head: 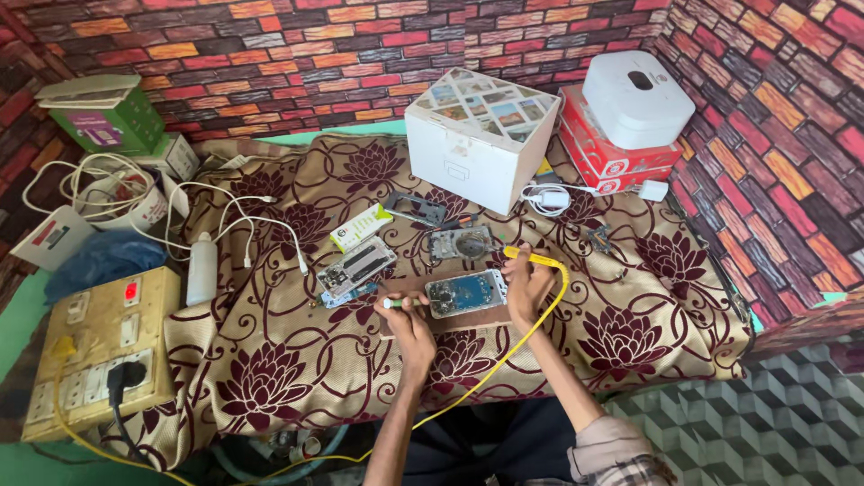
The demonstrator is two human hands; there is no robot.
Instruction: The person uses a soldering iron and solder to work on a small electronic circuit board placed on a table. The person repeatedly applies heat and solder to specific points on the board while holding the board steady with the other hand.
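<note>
The tabletop [270,360] in front of me is covered by a brown cloth with dark red flowers, set against walls papered in coloured brick. At the back stands a white box [477,135] with small pictures on its lid, and to its right a white round-cornered device [637,97] sits on a red box [598,153]. On my left a yellowed switchboard [99,346] with sockets holds a black plug, and behind it a bundle of white cables [108,184] spills out of a cup. A white bottle [202,268] stands just beside the switchboard.

In the middle lies an opened phone [466,293] showing its blue circuit board, resting on a small wooden board between my two hands. Other phone parts [356,267] lie just behind it.

My right hand [526,286] has its fingers closed around a yellow soldering iron [531,258], its yellow cord looping down off the tabletop edge. My left hand [409,319] grips a thin green-handled tool [394,303] between closed fingers, just left of the phone.
</note>
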